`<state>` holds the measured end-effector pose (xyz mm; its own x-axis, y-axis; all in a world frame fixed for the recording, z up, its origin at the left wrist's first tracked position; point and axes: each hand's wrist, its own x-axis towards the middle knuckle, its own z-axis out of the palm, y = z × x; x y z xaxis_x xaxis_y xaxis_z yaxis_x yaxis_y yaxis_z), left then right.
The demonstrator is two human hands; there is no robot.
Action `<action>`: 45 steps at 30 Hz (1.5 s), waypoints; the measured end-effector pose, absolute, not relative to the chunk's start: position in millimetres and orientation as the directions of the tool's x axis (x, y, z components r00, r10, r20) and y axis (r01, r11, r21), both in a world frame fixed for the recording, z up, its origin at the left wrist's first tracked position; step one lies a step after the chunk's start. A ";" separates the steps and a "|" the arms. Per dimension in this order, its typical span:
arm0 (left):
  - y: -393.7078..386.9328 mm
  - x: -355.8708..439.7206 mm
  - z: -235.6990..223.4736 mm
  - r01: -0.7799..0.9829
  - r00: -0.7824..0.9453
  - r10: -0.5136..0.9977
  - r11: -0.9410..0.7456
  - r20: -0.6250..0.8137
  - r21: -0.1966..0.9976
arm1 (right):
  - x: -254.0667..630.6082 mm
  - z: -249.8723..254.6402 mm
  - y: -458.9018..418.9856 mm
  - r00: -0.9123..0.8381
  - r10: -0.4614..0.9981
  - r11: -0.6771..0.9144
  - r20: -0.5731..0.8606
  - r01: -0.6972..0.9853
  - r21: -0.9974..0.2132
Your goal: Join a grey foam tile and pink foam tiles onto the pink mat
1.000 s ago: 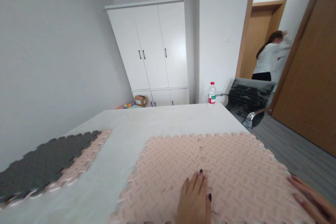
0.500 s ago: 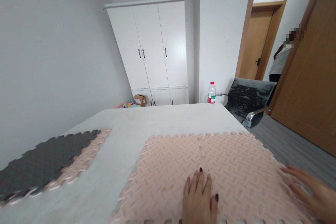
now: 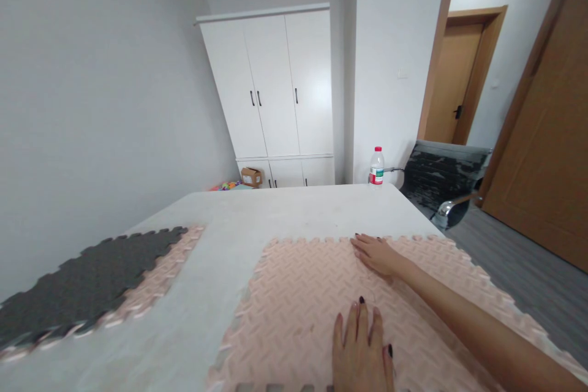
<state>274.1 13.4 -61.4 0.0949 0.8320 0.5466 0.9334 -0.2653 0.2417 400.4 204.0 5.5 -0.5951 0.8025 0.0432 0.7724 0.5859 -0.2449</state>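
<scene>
Pink interlocking foam mats (image 3: 303, 294) lie joined on a white table (image 3: 285, 208). My left hand (image 3: 364, 349) rests flat on the near part of the mats, fingers together and stretched out. My right hand (image 3: 377, 253) reaches across to the far edge of the pink mats, lying flat with fingers extended near the seam between two tiles. Neither hand holds anything.
A stack of grey and pink foam mats (image 3: 92, 275) lies at the table's left. A water bottle (image 3: 376, 166) stands at the far edge. A black chair (image 3: 441, 180), white wardrobe (image 3: 275, 92), a small cardboard box (image 3: 250, 176) and an open wooden door (image 3: 542, 135) are beyond.
My right hand has moved from the mats' right edge to their far middle edge. The left hand stayed put. The person in the doorway has gone out of sight.
</scene>
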 end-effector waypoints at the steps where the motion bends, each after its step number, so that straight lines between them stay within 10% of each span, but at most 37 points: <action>1: 13.5 273.9 -61.4 0.933 0.095 0.832 -0.266 0.546 0.244 | 399.1 -0.7 205.7 -0.586 0.809 0.576 0.033 0.781 -0.242; 25: 15.0 275.7 -75.8 0.903 0.051 0.726 -0.327 0.686 0.279 | 425.3 -0.8 197.4 -0.615 0.772 0.561 -0.162 0.778 -0.283; 35: 3.5 281.5 -62.0 0.866 -0.024 0.782 -0.295 0.623 0.404 | 415.6 3.1 164.1 -0.639 0.762 0.648 0.103 0.752 -0.120; 45: -9.2 269.9 -27.4 0.855 0.118 0.857 -0.345 0.502 0.387 | 421.5 3.4 158.0 -0.624 0.775 0.627 0.097 0.743 -0.232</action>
